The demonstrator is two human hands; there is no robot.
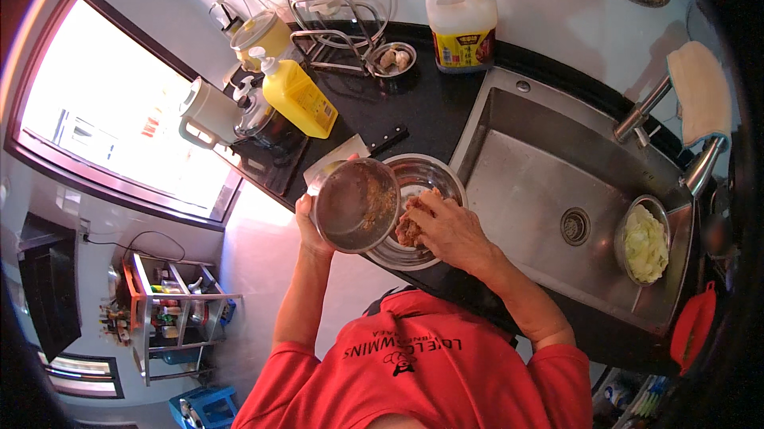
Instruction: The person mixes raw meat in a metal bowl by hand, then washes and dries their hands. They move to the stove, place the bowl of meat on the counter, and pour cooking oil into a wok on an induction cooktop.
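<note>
A small metal bowl (356,218) is tilted in my left hand (305,220), whose fingers wrap its rim; brownish residue clings to its inside. Beside and partly under it, a wider metal basin (406,259) stands on the black counter near the edge. Over that basin my right hand (455,232) is closed on a clump of reddish-brown meat (411,224). Whether the clump touches the basin's bottom cannot be made out. Just beyond the two vessels lies a knife (387,140) with a black handle and a broad blade, partly hidden by the bowl.
To the right is a steel sink (529,182) holding a bowl of cut cabbage (645,244). A yellow pump bottle (302,99), a dark pot (267,128) and a pale jug (208,115) stand at the left. Behind are a lid rack (338,47) and a large sauce jug (463,29).
</note>
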